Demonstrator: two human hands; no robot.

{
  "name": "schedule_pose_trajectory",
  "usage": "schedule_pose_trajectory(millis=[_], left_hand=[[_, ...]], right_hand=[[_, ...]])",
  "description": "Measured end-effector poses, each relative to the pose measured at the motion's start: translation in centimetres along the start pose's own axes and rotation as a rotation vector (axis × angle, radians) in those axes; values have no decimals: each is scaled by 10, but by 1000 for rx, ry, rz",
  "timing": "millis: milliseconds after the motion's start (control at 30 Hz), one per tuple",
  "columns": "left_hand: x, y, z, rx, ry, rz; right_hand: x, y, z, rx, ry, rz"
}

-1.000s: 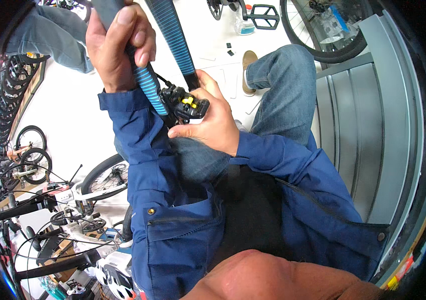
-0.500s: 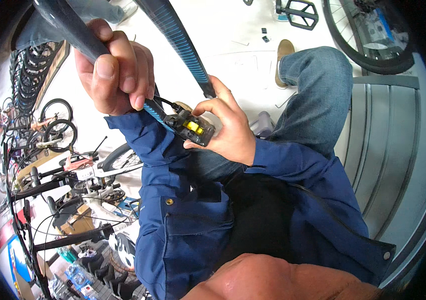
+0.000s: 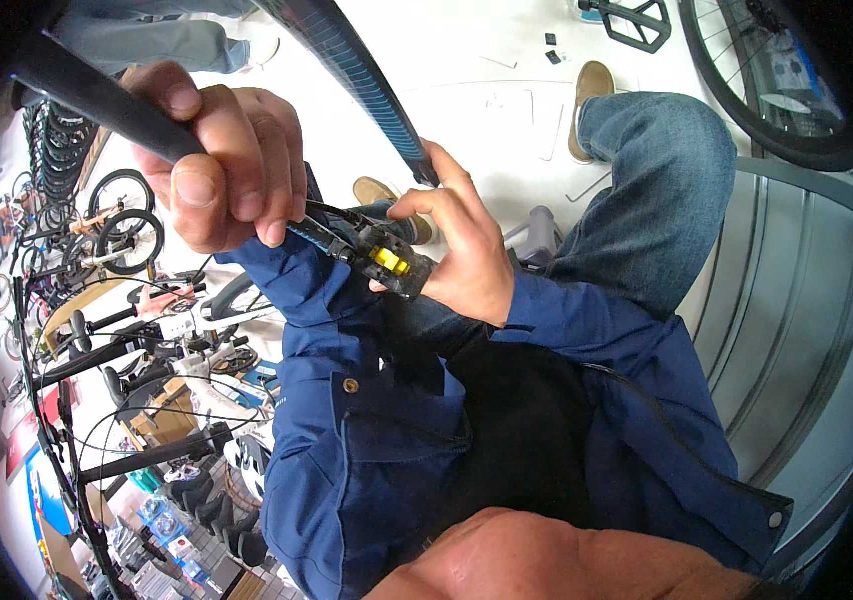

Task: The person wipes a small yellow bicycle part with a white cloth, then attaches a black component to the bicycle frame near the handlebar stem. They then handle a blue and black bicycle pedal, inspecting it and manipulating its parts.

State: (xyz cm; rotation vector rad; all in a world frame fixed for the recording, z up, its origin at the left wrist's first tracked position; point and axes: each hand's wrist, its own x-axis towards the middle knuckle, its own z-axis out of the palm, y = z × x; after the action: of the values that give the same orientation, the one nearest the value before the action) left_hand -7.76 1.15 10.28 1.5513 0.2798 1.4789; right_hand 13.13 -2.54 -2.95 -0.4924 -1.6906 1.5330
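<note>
My left hand (image 3: 232, 160) is closed around a dark tube (image 3: 112, 105) of a bicycle fork or frame. Its fingers wrap over the top, and the tube's blue-striped lower part (image 3: 317, 235) comes out below them. At that end sits a black disc brake caliper (image 3: 412, 285) with a yellow spacer (image 3: 390, 261) in its slot. A black hose (image 3: 337, 210) runs into it. My right hand (image 3: 477, 260) grips the caliper from the right, its thumb partly hidden beneath. The right fingertips are against the end of a second blue-striped tube (image 3: 372, 90).
A pedal (image 3: 637, 22) and bicycle wheel (image 3: 807, 155) are at the upper right. L-shaped keys (image 3: 590, 188) lie on the floor. A grey ribbed surface (image 3: 747, 320) is at my right; parked bicycles (image 3: 132, 220) crowd the left. Another person's leg (image 3: 172, 45) shows at upper left.
The view has shifted slightly, so floor things sit farther right. The left hand and its tube are a little lower and tilted; both hands keep their hold. More of the other person's leg shows.
</note>
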Motion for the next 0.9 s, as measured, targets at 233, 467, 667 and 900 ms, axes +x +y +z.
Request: schedule_pose_trajectory(millis=[233, 467, 667, 900], left_hand=[[-1, -1, -4, 19, -39, -15], [-3, -2, -1, 79, -23, -36], [-3, -3, -2, 85, -24, -36], [-2, -3, 4, 22, 28, -18]], right_hand=[[1, 2, -1, -3, 29, -6], [-2, 9, -1, 29, 28, -22], [-2, 11, 1, 7, 30, -19], [1, 10, -2, -43, -3, -66]])
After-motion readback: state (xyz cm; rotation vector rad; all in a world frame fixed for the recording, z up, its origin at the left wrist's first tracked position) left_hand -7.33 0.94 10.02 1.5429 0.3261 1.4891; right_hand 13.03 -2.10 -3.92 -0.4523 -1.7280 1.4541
